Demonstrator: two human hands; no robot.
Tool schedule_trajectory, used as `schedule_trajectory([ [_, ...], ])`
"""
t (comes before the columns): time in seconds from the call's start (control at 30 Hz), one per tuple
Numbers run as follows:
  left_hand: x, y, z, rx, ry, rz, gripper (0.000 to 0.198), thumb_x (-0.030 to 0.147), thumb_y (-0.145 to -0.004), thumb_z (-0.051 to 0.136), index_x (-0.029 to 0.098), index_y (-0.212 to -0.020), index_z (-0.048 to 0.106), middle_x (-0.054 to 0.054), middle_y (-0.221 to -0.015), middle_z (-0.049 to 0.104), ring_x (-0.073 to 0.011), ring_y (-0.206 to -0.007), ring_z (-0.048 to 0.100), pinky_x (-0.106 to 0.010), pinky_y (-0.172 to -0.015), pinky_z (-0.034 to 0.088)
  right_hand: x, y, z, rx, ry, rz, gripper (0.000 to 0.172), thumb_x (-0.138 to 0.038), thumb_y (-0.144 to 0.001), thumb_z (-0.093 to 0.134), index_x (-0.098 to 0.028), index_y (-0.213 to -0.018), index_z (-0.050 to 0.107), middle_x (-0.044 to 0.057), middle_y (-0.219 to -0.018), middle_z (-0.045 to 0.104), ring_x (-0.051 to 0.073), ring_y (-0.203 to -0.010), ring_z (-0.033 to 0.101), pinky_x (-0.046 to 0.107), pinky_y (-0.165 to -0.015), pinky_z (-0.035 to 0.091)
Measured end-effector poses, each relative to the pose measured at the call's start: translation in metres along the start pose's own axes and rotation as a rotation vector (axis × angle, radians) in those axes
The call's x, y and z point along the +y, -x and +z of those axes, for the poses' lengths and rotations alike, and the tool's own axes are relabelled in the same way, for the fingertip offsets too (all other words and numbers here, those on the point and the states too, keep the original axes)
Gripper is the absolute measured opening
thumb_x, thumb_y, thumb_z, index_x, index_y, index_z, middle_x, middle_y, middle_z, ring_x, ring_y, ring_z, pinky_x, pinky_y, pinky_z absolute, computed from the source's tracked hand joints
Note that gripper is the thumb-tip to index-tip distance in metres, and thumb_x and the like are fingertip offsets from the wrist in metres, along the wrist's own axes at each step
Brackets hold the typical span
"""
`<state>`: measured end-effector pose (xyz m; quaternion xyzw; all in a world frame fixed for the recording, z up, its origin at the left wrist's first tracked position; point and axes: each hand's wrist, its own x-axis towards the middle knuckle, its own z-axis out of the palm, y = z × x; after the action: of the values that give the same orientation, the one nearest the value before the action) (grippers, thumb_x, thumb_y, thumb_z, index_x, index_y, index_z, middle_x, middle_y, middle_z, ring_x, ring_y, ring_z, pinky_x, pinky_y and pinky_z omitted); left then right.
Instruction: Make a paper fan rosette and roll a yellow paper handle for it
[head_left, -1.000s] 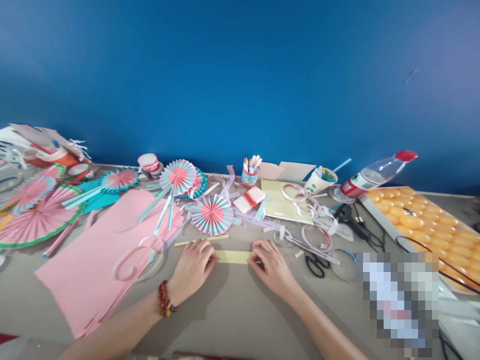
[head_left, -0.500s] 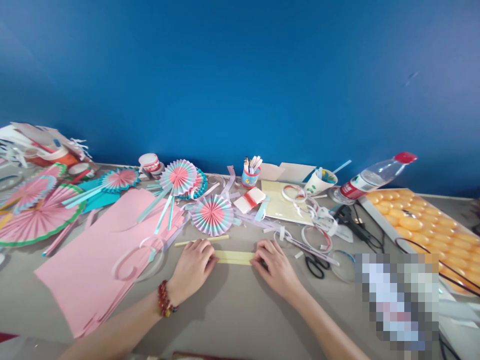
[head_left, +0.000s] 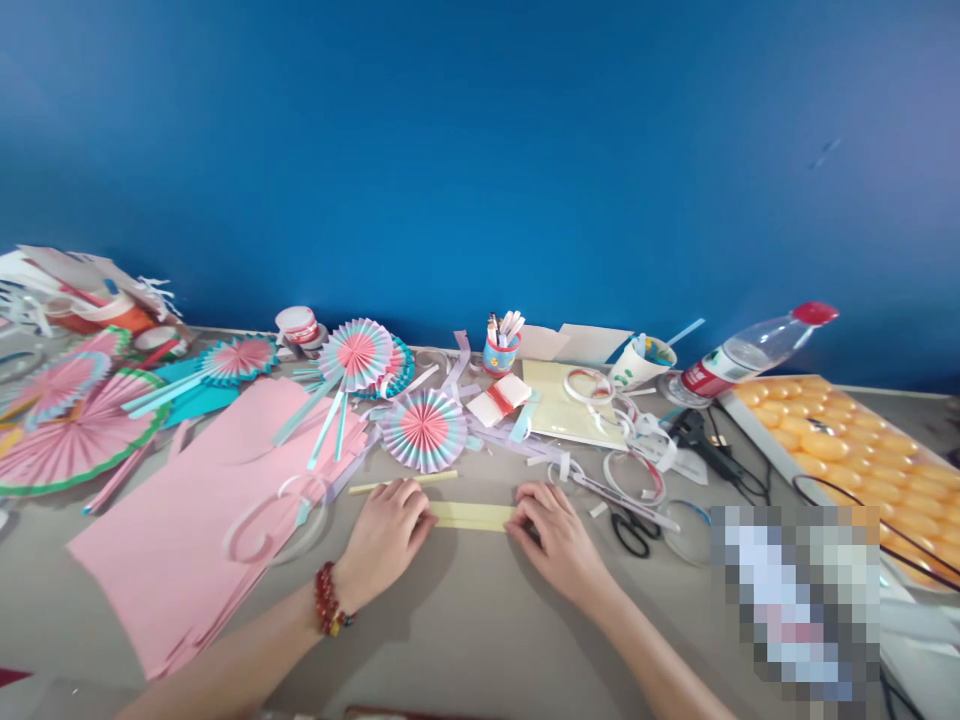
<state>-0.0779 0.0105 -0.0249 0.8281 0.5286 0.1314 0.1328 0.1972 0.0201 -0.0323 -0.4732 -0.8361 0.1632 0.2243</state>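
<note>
A pale yellow paper strip point(head_left: 472, 516) with a lengthwise crease lies on the grey table between my hands. My left hand point(head_left: 391, 528), with red beads at the wrist, is closed on its left end, fingertips pressed together. At the right end my right hand point(head_left: 549, 525) is closed on the strip too, fingers curled. The ends of the strip are hidden under the fingers. Just beyond my left hand lies a thin yellow rolled paper stick point(head_left: 405, 482). A pleated paper rosette point(head_left: 424, 430) in pink, blue and lilac rests behind it.
Pink paper sheets point(head_left: 187, 510) spread at the left, near more paper fans point(head_left: 75, 420). Scissors point(head_left: 634, 530) and a glue gun point(head_left: 709, 450) lie to the right. Behind stand a pen cup point(head_left: 501, 352), a paper cup point(head_left: 637, 362) and a tilted bottle point(head_left: 742, 360).
My right hand has shifted very slightly to the right along the strip. The left hand stays in place at its end.
</note>
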Motion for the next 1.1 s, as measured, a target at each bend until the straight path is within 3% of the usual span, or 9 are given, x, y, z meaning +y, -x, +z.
schedule_trajectory([
  [0.27,-0.0007,0.0000,0.0004,0.009,0.004,0.001,0.012,0.019,-0.095,0.049,0.020,-0.084,0.054,-0.003,-0.088,0.058,-0.0220,-0.084,0.056,-0.036,-0.076,0.042,0.0011,0.0013,0.0000,0.001,0.013,0.012,0.013,-0.019,-0.090,0.056,-0.023,-0.079,0.051,0.005,-0.097,0.057,0.023,-0.089,0.057,0.040,-0.080,0.049],
  [0.47,-0.0015,0.0001,0.0012,0.009,0.005,0.007,0.012,0.019,-0.095,0.050,0.020,-0.084,0.054,-0.003,-0.089,0.058,-0.0221,-0.085,0.056,-0.037,-0.076,0.043,-0.0005,0.0042,-0.0032,-0.025,0.005,0.003,0.013,-0.015,-0.092,0.051,-0.023,-0.082,0.052,0.006,-0.100,0.057,0.023,-0.094,0.058,0.043,-0.088,0.047],
  [0.67,-0.0012,0.0006,0.0005,0.016,0.008,0.015,0.012,0.019,-0.095,0.049,0.020,-0.085,0.054,-0.004,-0.089,0.058,-0.0220,-0.085,0.056,-0.037,-0.076,0.043,-0.0034,0.0020,-0.0038,0.019,0.023,-0.003,0.014,-0.014,-0.089,0.050,-0.023,-0.079,0.052,0.005,-0.096,0.057,0.023,-0.089,0.057,0.040,-0.082,0.049],
  [1.1,-0.0027,0.0019,-0.0011,0.014,-0.002,-0.019,0.012,0.023,-0.095,0.053,0.020,-0.084,0.054,-0.003,-0.089,0.058,-0.0222,-0.084,0.057,-0.036,-0.075,0.042,-0.0013,0.0023,-0.0028,-0.010,0.002,0.022,0.012,-0.013,-0.088,0.053,-0.023,-0.081,0.052,0.004,-0.095,0.057,0.022,-0.090,0.056,0.041,-0.085,0.048],
])
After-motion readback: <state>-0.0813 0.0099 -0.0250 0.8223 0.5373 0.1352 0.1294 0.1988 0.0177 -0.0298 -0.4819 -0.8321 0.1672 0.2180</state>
